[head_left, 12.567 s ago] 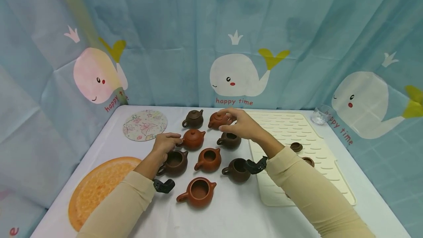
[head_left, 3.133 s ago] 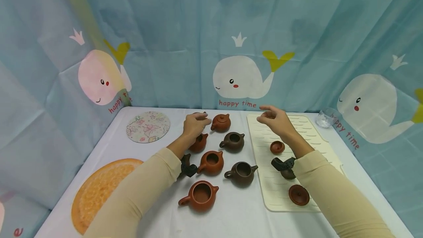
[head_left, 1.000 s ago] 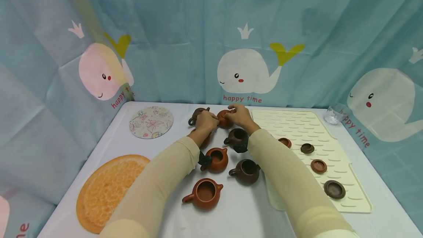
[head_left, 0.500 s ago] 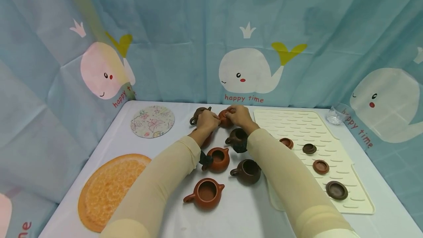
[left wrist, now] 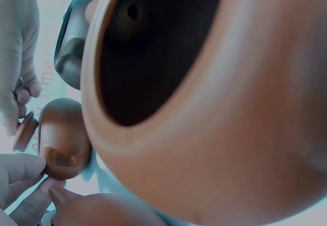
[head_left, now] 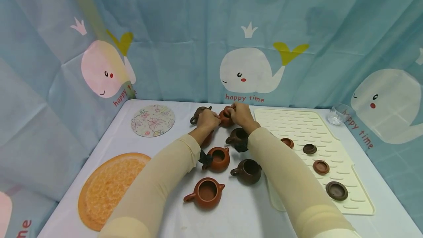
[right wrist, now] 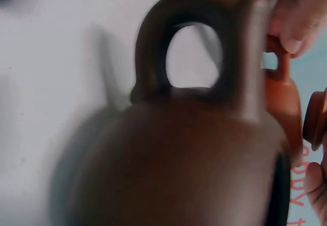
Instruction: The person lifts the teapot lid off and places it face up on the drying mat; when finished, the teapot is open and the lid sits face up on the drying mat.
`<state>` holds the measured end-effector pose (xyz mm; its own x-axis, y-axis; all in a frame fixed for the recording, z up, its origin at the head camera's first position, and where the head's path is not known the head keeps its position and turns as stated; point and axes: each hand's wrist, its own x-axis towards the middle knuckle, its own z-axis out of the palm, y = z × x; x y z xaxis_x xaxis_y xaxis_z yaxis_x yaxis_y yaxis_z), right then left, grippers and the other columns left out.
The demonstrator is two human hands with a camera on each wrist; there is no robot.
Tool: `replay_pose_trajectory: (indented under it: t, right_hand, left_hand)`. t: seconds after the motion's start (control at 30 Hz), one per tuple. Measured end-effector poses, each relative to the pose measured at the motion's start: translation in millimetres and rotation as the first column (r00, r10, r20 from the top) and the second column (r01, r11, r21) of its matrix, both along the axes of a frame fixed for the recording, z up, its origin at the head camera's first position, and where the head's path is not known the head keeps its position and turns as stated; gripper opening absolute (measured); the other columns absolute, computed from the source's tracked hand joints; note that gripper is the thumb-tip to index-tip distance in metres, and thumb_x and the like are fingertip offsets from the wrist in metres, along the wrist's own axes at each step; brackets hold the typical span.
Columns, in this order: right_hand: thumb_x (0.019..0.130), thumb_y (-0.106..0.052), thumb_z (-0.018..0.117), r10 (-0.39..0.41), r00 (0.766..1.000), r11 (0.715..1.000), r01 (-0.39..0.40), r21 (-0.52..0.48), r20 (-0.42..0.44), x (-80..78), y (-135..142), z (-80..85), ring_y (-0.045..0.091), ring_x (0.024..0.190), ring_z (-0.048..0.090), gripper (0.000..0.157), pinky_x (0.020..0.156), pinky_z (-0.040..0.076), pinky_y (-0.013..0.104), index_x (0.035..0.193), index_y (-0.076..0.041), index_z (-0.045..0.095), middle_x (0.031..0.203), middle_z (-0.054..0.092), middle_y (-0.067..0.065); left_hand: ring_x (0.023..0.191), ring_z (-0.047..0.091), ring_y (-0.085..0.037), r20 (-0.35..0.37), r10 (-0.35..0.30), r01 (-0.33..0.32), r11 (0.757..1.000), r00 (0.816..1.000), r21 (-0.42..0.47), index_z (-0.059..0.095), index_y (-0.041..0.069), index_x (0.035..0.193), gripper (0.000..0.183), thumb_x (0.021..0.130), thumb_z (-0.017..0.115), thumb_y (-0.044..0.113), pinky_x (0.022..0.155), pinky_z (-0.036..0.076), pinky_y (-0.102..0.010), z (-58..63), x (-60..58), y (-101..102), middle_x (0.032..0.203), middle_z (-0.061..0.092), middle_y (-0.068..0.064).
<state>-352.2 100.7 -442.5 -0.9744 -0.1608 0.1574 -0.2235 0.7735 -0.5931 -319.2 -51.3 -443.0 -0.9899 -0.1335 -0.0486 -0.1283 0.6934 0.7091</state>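
My left hand [head_left: 208, 120] pinches the handle of the far reddish-brown teapot [head_left: 226, 122], steadying it on the table. My right hand [head_left: 241, 115] holds that pot's small lid [left wrist: 25, 132], and the left wrist view shows a gap between lid and pot mouth. The same teapot [right wrist: 282, 100] appears behind a large blurred dark pot [right wrist: 179, 159] in the right wrist view, with the lid [right wrist: 315, 118] tilted beside it. A dark teapot [head_left: 200, 112] is just left of my left hand; a red one [head_left: 207, 141] is partly hidden under that wrist.
Lidless teapots stand nearer: a red one [head_left: 219, 166], a dark one [head_left: 248, 180] and a front red one [head_left: 207, 204]. Several lids, including a dark lid [head_left: 337, 191], lie on a cream mat [head_left: 297, 118]. A clear cup [head_left: 335, 116], floral disc [head_left: 152, 121] and orange round mat [head_left: 109, 190] flank them.
Both hands came to the far reddish teapot, left at its handle, right at its lid. Over the last half second the right hand has lifted the lid slightly. More lids now show on the mat.
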Motion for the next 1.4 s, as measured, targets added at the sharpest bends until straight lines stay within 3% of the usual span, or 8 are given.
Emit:
replay_pose_trajectory:
  t: [0.23, 0.33, 0.47, 0.57, 0.7, 0.9, 1.13, 1.4]
  right_hand:
    - [0.098, -0.024, 0.058, -0.046, 0.997, 0.99, 0.054, -0.131, 0.063, 5.1, 8, 9.6, 0.026, 0.079, 0.06, 0.025, 0.066, 0.048, 0.035, 0.095, 0.0, 0.066, 0.089, 0.064, 0.013]
    - [0.097, -0.022, 0.06, -0.022, 0.983, 0.934, 0.086, -0.347, 0.184, 6.5, 11, 12.5, 0.027, 0.079, 0.063, 0.025, 0.069, 0.052, 0.034, 0.095, 0.002, 0.066, 0.09, 0.064, 0.015]
    - [0.095, -0.015, 0.064, 0.089, 0.931, 0.7, 0.195, -0.687, 0.355, 7.5, 15, 14.0, 0.027, 0.081, 0.062, 0.019, 0.074, 0.054, 0.035, 0.096, 0.004, 0.063, 0.091, 0.062, 0.016]
    - [0.094, -0.01, 0.063, 0.189, 0.899, 0.516, 0.251, -0.819, 0.395, 7.6, 19, 14.1, 0.024, 0.075, 0.057, 0.012, 0.071, 0.051, 0.033, 0.095, 0.002, 0.06, 0.089, 0.059, 0.015]
    - [0.097, -0.006, 0.054, 0.3, 0.884, 0.388, 0.231, -0.892, 0.359, 8.8, 25, 14.3, 0.021, 0.068, 0.048, 0.006, 0.066, 0.043, 0.034, 0.101, -0.003, 0.052, 0.087, 0.054, 0.014]
    - [0.098, -0.002, 0.043, 0.364, 0.863, 0.368, 0.213, -0.905, 0.351, 13.1, 35, 14.1, 0.024, 0.073, 0.049, 0.047, 0.069, 0.042, 0.036, 0.144, -0.012, 0.041, 0.107, 0.048, 0.018]
    - [0.1, -0.011, 0.048, 0.407, 0.856, 0.331, 0.187, -0.925, 0.319, 19.2, 43, 16.7, 0.025, 0.078, 0.051, 0.03, 0.071, 0.046, 0.036, 0.129, -0.005, 0.047, 0.106, 0.052, 0.016]
    - [0.093, -0.009, 0.066, 0.356, 0.89, 0.439, 0.11, -0.892, 0.285, 27.8, 63, 25.7, 0.025, 0.084, 0.063, 0.04, 0.076, 0.052, 0.035, 0.126, 0.0, 0.044, 0.11, 0.057, 0.022]
  left_hand:
    - [0.08, 0.062, -0.021, -0.003, -0.01, 0.01, 1.0, 1.0, -0.014, 0.078, 0.015, 0.082, 0.004, 0.083, 0.074, 0.016, 0.067, 0.049, -0.031, 1.1, 0.7, 0, 0.087, 0.07, -0.001]
    - [0.078, 0.062, -0.021, -0.007, -0.019, 0.019, 1.0, 1.0, -0.01, 0.078, 0.014, 0.083, 0.005, 0.083, 0.073, 0.016, 0.065, 0.049, -0.031, 1.2, 0.5, -1, 0.087, 0.07, -0.001]
    - [0.075, 0.062, -0.02, -0.002, -0.025, 0.025, 1.0, 1.0, 0.001, 0.078, 0.014, 0.084, 0.006, 0.084, 0.073, 0.016, 0.062, 0.049, -0.03, 0.9, 0.4, -2, 0.085, 0.07, -0.001]
    - [0.075, 0.062, -0.019, -0.005, -0.029, 0.029, 1.0, 1.0, 0.01, 0.078, 0.013, 0.084, 0.006, 0.085, 0.073, 0.016, 0.06, 0.049, -0.029, 0.4, -0.5, -2, 0.085, 0.07, -0.001]
    - [0.075, 0.062, -0.02, -0.004, -0.026, 0.026, 1.0, 1.0, 0.016, 0.078, 0.013, 0.085, 0.005, 0.085, 0.074, 0.016, 0.058, 0.049, -0.028, 0.4, -1.3, -2, 0.087, 0.07, -0.002]
    - [0.071, 0.062, -0.019, 0.004, -0.027, 0.027, 1.0, 1.0, 0.013, 0.078, 0.012, 0.085, 0.004, 0.084, 0.074, 0.014, 0.054, 0.049, -0.027, -0.4, -0.7, -1, 0.088, 0.07, -0.003]
    - [0.069, 0.062, -0.018, 0.018, -0.026, 0.025, 0.999, 1.0, 0.029, 0.078, 0.012, 0.087, 0.006, 0.086, 0.073, 0.014, 0.053, 0.049, -0.027, -1.1, -1.6, 0, 0.088, 0.07, -0.003]
    - [0.077, 0.061, -0.019, 0.01, -0.022, 0.022, 1.0, 1.0, 0.004, 0.078, 0.013, 0.087, 0.006, 0.085, 0.073, 0.016, 0.061, 0.048, -0.029, 0.5, 1.1, 0, 0.09, 0.07, -0.002]
